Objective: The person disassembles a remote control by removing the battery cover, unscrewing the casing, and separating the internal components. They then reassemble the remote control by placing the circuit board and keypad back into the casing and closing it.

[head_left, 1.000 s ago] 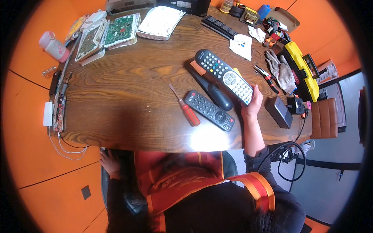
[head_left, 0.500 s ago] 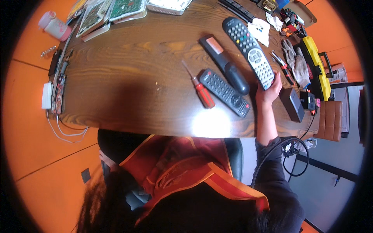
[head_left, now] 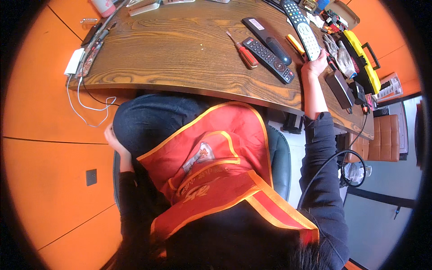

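Note:
My right hand (head_left: 315,66) is closed round the lower end of a long remote control (head_left: 308,36), dark at its far end and silvery with white buttons nearer me. It is raised over the right part of the table. Left of it lie a smaller black remote control (head_left: 269,59), a dark remote control lying face down (head_left: 266,38) and a screwdriver (head_left: 245,55) with a red handle. A yellow-handled tool (head_left: 295,44) shows partly beside the held remote. Down by my left thigh is my left hand (head_left: 112,137), its fingers partly hidden.
On the right of the wooden table (head_left: 180,54) are grey work gloves (head_left: 345,60), a black box-shaped object (head_left: 340,88) and a yellow and black toolbox (head_left: 362,60). A black cable (head_left: 335,155) loops beside my right arm. White cables (head_left: 95,108) hang off the left edge.
The view has shifted, so the table sits higher and more of my lap shows. My right hand still holds the long remote. The yellow-handled tool and more of my left hand have come into view.

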